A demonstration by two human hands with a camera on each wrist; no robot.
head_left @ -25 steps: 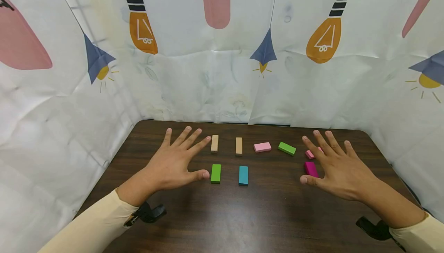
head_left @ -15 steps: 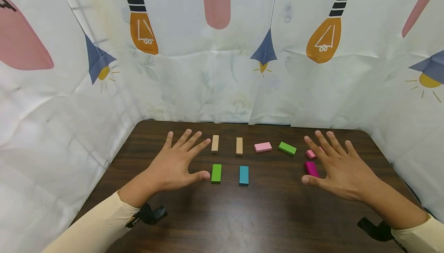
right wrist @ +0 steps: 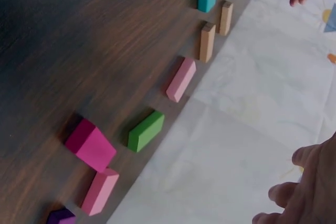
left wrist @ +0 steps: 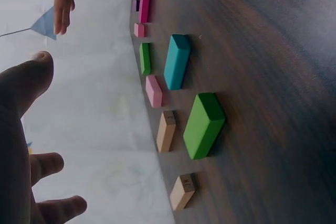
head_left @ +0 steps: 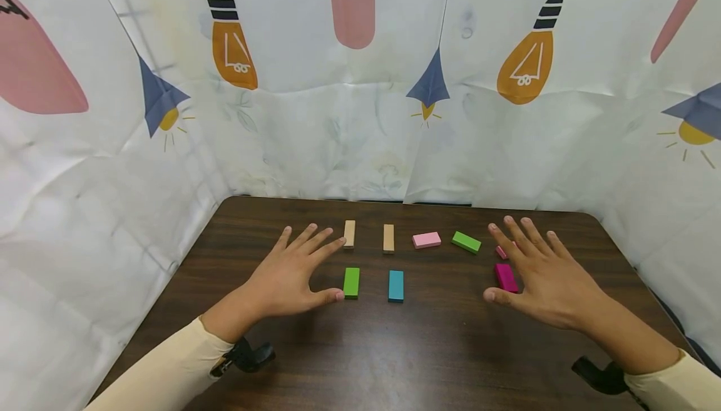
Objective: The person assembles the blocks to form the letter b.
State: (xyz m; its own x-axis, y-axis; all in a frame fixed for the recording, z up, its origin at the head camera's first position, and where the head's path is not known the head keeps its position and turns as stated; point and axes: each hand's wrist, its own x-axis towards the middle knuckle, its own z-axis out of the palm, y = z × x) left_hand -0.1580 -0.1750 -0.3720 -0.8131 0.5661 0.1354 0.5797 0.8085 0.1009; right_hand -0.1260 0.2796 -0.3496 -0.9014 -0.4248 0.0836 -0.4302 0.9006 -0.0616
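My left hand (head_left: 287, 279) hovers over the left of the table with fingers spread, holding nothing. Its thumb is nearest a green block (head_left: 352, 283); a teal block (head_left: 396, 286) lies to the right of that. Behind them are two wooden blocks (head_left: 349, 234) (head_left: 388, 238). My right hand (head_left: 549, 283), also spread and holding nothing, hovers at the right. Beside its thumb lies a magenta block (head_left: 506, 278), and its fingers partly cover a pink block (head_left: 502, 252). Between the hands, another pink block (head_left: 426, 240) and another green block (head_left: 466, 242) lie flat.
The dark wooden table (head_left: 428, 348) ends at a white printed curtain (head_left: 315, 136) at the back and sides. A purple block (right wrist: 61, 216) shows in the right wrist view; in the head view my right hand hides it. Each wrist wears a black camera mount (head_left: 250, 356).
My left hand has dropped slightly toward me and to the right. The right hand has shifted a little left, covering more of the pink block. No block has moved.
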